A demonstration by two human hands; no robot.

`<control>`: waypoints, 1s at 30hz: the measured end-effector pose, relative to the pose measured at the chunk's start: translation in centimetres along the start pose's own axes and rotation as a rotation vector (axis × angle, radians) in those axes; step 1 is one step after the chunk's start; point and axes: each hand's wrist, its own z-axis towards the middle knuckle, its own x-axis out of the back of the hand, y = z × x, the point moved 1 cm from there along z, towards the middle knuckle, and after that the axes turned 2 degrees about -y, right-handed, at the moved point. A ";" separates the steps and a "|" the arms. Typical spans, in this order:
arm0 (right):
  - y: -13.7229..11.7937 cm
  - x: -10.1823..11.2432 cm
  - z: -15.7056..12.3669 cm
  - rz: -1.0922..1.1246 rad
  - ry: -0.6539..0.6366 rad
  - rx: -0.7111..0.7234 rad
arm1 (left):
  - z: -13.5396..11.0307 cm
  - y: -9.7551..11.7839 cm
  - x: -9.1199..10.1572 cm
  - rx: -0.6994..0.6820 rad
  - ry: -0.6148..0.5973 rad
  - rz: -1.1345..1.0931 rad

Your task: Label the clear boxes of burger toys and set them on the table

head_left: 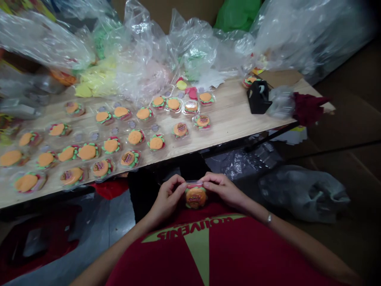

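Observation:
Close to my body, below the table's front edge, I hold a toy burger in a clear plastic case (195,197). It has an orange bun with a printed label and green and red layers. My left hand (170,195) pinches the upper left corner of the case between thumb and fingers. On the opposite corner my right hand (223,190) is closed in the same way. In front of me, rows of similar cased burgers (135,137) lie on the wooden table (226,131); some carry the printed label and others show a plain bun.
Crumpled clear plastic bags (143,43) and yellow pieces (98,77) line the table's back. A black tape dispenser (258,97) stands at right beside a dark red cloth (308,108). Below are a grey plastic bag (303,192) and a red stool (38,238).

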 end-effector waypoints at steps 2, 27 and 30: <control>0.4 0.0 0.4 0.062 0.031 -0.003 | 0.4 0.4 -0.1 0.006 -0.017 -0.028; 2.0 -0.2 -1.0 0.117 0.082 0.071 | 1.9 0.4 -0.7 0.075 -0.161 -0.049; 1.3 0.6 -0.7 0.049 0.000 0.070 | 1.9 0.8 -0.7 0.063 -0.170 -0.043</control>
